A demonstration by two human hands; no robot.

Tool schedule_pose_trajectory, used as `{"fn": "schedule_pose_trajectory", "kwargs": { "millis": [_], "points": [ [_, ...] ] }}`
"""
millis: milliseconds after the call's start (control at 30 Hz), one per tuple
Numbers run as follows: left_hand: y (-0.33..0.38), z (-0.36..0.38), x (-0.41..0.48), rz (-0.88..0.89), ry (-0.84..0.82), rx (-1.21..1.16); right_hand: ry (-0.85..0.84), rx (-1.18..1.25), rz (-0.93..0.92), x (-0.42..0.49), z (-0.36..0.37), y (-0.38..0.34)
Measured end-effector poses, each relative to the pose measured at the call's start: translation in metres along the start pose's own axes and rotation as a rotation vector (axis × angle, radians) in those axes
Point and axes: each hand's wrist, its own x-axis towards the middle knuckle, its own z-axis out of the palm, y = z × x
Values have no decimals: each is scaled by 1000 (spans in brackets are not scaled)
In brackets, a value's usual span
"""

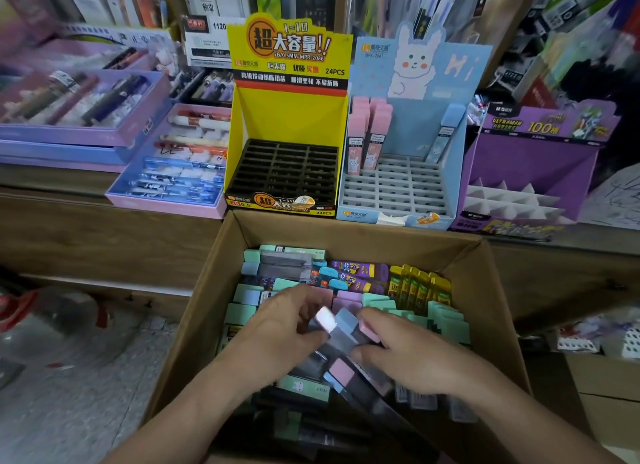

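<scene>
Cardboard is filling the lower half of the head camera's view: an open box (pixel 194 307) is sitting below a shop counter, packed with slim stationery cases in mint, lilac, yellow and purple. Both your forearms are reaching down into it. Your left hand (pixel 284 321) and right hand (pixel 408 352) are meeting over the middle of the box, and both are curling their fingers around a small bundle of pastel-capped cases (pixel 341 328), with pink and blue caps poking up between your fingertips. The bundle is lifting just clear of the layer beneath. On the counter behind, a blue rabbit display (pixel 460 82) is standing with most of its grey slots bare; a few pink cases (pixel 367 134) are filling its back left corner and one blue case (pixel 446 131) is leaning at the back right. A yellow display (pixel 291 117) to its left and a purple display (pixel 533 158) to its right are showing no stock. You appear to be gathering matching cases to restock the blue stand. To do this well, square the caps to one end while you are gripping, hold the bundle firmly so nothing slides out, and drop loose strays back before lifting.
</scene>
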Motion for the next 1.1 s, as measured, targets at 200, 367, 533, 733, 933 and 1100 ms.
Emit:
{"fn": "schedule_pose_trajectory", "kwargs": {
  "millis": [200,367,533,733,933,1100],
  "points": [
    [8,-1,5,-174,101,-493,101,499,-33,3,-4,-10],
    [23,3,3,-266,-118,-951,136,740,-123,5,-6,-20],
    [44,12,7,-284,-223,-1224,178,802,-160,12,-11,-33],
    [50,12,9,-227,-133,-1363,168,657,-172,16,-13,-47],
    [45,7,8,-250,-101,-1417,196,625,-192,18,-12,-46],
    [43,-4,9,-283,-7,-1420,338,935,-189,19,-21,-33]
  ]
}}
